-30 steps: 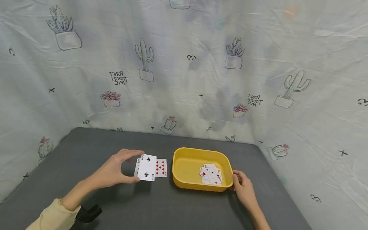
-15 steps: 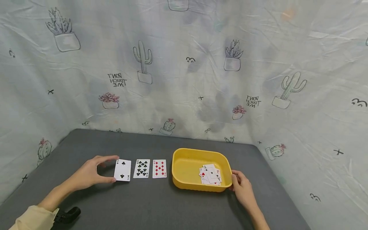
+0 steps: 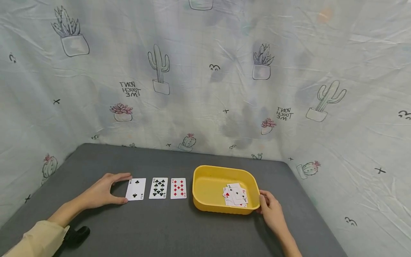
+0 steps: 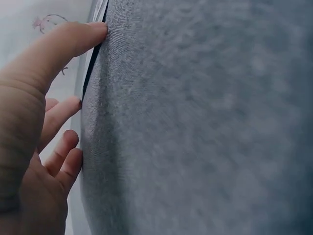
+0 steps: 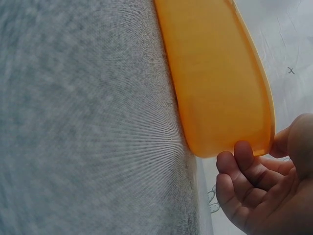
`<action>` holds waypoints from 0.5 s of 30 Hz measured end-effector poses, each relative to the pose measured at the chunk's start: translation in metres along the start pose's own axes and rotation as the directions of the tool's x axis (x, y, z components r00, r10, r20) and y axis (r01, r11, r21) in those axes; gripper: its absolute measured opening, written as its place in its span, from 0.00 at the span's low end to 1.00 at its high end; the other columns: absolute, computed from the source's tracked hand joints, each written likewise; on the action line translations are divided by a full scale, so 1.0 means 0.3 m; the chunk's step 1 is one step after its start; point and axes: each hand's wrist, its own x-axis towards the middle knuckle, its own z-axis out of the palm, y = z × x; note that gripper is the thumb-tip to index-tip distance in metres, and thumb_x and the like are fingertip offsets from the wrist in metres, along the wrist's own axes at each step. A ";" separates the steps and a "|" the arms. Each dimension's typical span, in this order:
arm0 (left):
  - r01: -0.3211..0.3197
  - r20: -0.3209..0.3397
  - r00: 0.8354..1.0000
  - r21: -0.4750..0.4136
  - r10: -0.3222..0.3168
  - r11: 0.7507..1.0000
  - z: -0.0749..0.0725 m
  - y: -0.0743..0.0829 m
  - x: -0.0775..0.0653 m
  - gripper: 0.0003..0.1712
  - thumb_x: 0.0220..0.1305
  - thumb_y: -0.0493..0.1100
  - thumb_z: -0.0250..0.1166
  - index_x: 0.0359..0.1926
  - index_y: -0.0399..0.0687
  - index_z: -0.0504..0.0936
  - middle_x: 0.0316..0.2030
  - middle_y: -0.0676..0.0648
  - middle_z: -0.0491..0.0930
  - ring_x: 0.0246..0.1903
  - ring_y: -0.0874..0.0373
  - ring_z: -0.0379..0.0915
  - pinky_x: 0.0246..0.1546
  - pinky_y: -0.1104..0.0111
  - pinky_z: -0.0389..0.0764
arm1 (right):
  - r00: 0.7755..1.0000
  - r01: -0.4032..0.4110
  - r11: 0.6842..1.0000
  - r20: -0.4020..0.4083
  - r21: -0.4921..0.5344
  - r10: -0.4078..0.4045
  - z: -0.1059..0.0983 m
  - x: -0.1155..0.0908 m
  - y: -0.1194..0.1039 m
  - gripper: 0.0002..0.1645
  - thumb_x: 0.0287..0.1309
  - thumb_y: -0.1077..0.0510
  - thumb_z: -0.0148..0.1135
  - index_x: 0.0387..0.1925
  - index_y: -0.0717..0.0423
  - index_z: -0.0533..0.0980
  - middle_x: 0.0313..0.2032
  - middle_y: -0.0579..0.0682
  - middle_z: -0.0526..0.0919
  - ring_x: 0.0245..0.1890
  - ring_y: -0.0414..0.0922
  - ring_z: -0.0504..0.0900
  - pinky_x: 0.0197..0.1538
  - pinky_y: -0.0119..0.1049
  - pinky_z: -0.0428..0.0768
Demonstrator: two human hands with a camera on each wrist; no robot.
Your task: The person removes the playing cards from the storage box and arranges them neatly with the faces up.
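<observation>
On grey tabletop [image 3: 179,228], pinches flat two of clubs [image 3: 136,189] by opposite edges with left hand [image 3: 103,191], thumb-to-finger span wide; probably light, slippery, best taken there. Grips yellow tub [image 3: 221,207] with right hand [image 3: 272,210].

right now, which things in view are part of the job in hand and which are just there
Likely part of the job:
two of clubs, left hand at its edge
middle clubs card and diamonds card, in a row beside it
yellow tray, held by the right hand
card pile inside

Likely just there:
cactus-print cloth
black band near the left sleeve
</observation>
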 end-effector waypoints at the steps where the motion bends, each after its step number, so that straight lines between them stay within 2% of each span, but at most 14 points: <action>1: 0.001 0.007 1.000 -0.007 0.000 1.000 0.001 -0.002 0.005 0.53 0.45 0.65 0.77 0.66 0.42 0.72 0.59 0.48 0.77 0.57 0.42 0.63 0.49 0.42 0.66 | 1.000 0.001 1.000 0.000 -0.002 -0.001 0.000 0.000 0.002 0.18 0.75 0.58 0.48 0.58 0.66 0.72 0.32 0.55 0.82 0.27 0.49 0.80 0.30 0.33 0.77; 7: 0.037 0.057 0.998 -0.043 -0.035 0.998 0.000 -0.009 0.026 0.55 0.46 0.64 0.77 0.69 0.39 0.67 0.62 0.47 0.74 0.60 0.37 0.58 0.52 0.38 0.61 | 1.000 -0.001 1.000 0.007 -0.005 0.001 0.003 0.002 0.010 0.19 0.76 0.58 0.48 0.58 0.65 0.72 0.31 0.55 0.82 0.27 0.49 0.80 0.30 0.33 0.77; 15: 0.060 0.090 0.994 -0.037 -0.056 0.998 0.002 -0.012 0.033 0.55 0.47 0.65 0.76 0.70 0.43 0.67 0.64 0.47 0.72 0.59 0.40 0.58 0.50 0.37 0.63 | 1.000 0.004 1.000 0.010 0.002 -0.004 -0.002 -0.004 -0.002 0.18 0.75 0.59 0.48 0.58 0.66 0.72 0.30 0.55 0.82 0.27 0.49 0.80 0.30 0.34 0.77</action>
